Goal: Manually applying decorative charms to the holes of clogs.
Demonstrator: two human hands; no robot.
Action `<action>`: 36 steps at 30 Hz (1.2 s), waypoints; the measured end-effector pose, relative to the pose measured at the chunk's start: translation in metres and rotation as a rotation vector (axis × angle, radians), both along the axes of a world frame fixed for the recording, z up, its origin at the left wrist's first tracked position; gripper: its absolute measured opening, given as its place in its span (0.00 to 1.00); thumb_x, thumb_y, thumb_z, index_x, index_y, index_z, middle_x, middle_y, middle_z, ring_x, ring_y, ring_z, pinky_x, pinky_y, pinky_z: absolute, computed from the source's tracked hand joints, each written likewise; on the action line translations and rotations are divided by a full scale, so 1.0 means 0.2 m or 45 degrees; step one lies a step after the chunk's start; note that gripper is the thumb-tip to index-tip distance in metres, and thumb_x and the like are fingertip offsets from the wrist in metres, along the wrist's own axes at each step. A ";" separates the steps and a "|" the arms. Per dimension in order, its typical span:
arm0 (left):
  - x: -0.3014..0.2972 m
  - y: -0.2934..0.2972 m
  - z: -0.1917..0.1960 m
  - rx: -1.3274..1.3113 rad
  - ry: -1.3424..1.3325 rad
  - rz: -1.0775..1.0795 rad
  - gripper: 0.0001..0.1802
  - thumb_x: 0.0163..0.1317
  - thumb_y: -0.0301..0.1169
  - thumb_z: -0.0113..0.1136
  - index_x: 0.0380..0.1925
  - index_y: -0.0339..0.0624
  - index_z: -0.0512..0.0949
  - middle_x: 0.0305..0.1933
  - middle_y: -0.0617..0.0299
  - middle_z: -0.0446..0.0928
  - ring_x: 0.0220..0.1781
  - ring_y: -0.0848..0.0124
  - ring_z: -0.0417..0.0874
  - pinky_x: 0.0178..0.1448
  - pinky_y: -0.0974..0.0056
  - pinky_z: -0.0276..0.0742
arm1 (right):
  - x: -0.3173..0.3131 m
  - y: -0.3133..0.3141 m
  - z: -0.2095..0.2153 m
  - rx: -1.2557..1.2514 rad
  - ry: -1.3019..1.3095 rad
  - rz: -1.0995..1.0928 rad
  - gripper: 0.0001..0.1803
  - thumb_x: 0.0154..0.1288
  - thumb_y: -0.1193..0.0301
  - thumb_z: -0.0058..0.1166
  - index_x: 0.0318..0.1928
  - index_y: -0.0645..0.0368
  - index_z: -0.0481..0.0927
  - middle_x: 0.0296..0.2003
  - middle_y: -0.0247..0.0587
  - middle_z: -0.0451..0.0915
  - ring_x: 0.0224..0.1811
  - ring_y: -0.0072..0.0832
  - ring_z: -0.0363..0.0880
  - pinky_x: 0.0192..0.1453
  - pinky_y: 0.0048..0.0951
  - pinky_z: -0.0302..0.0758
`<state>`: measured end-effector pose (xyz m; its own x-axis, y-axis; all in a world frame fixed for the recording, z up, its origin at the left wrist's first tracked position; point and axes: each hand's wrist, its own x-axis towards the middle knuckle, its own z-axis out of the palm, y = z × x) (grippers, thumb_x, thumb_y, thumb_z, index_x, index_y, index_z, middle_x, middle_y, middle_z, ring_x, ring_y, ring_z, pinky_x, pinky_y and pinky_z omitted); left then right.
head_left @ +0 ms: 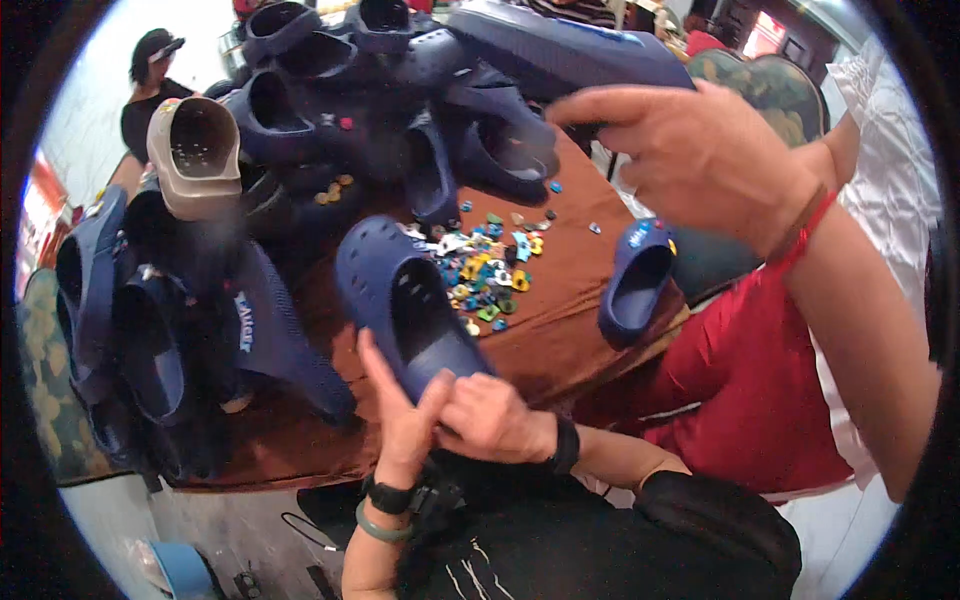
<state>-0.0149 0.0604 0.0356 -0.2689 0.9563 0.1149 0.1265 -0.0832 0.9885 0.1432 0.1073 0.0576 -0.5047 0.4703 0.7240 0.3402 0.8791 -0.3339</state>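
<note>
A navy blue clog (415,325) with holes in its toe is held in front of me, toe pointing away and its opening facing up. My left hand (400,425) supports it along the left side near the heel, index finger stretched along the side. Against the heel end, my right hand (492,418) has its fingers curled in; its fingertips are hidden. Just beyond the clog lies a spread of small colourful shoe charms (490,265) on the brown tablecloth (560,290).
Navy clogs (280,110) are piled at the back and left, with a beige clog (195,160) among them. A decorated blue clog (638,285) stands at the right edge. Another person's pointing hand (690,150) reaches in from the right. A blue bin (180,570) is on the floor.
</note>
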 end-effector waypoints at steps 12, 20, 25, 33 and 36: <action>-0.05 -0.50 -0.09 -0.009 -0.164 0.133 0.50 0.46 0.19 0.47 0.75 0.38 0.44 0.76 0.54 0.51 0.75 0.61 0.55 0.76 0.62 0.47 | 0.04 0.09 -0.37 -0.150 -0.067 0.011 0.11 0.60 0.71 0.57 0.43 0.58 0.75 0.45 0.44 0.74 0.50 0.43 0.70 0.56 0.48 0.64; -0.06 -0.50 -0.10 -0.124 -0.263 -0.084 0.51 0.46 0.20 0.46 0.75 0.40 0.45 0.77 0.54 0.49 0.75 0.63 0.55 0.77 0.62 0.47 | 0.04 0.41 -0.61 -0.263 -0.354 0.119 0.17 0.57 0.73 0.55 0.50 0.54 0.78 0.54 0.41 0.74 0.57 0.41 0.70 0.61 0.44 0.66; -0.10 -0.45 -0.22 -0.185 0.004 -0.166 0.46 0.53 0.21 0.47 0.75 0.36 0.44 0.77 0.52 0.47 0.78 0.62 0.50 0.77 0.63 0.44 | 0.18 0.47 -0.63 -0.165 -0.403 -0.042 0.16 0.63 0.74 0.47 0.51 0.56 0.77 0.39 0.42 0.79 0.46 0.39 0.76 0.50 0.37 0.72; -0.05 -0.44 -0.16 -0.241 0.644 -0.105 0.35 0.68 0.28 0.49 0.71 0.31 0.49 0.70 0.40 0.56 0.73 0.48 0.57 0.75 0.55 0.51 | 0.29 0.37 -0.50 -0.203 -0.277 -0.138 0.15 0.57 0.75 0.59 0.46 0.53 0.80 0.38 0.37 0.81 0.45 0.34 0.75 0.56 0.40 0.62; -0.02 -0.44 -0.06 -0.281 0.817 -0.063 0.39 0.66 0.36 0.57 0.70 0.31 0.52 0.69 0.39 0.56 0.70 0.42 0.57 0.73 0.49 0.54 | 0.23 0.34 -0.41 -0.272 -0.126 -0.161 0.15 0.57 0.74 0.61 0.46 0.53 0.80 0.38 0.36 0.81 0.46 0.34 0.75 0.59 0.40 0.60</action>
<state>-0.0182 -0.0280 0.0245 -0.1683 0.9850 0.0377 0.6950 0.0915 0.7132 0.1899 0.1763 -0.0241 -0.4955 0.6710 0.5515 0.4829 0.7406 -0.4673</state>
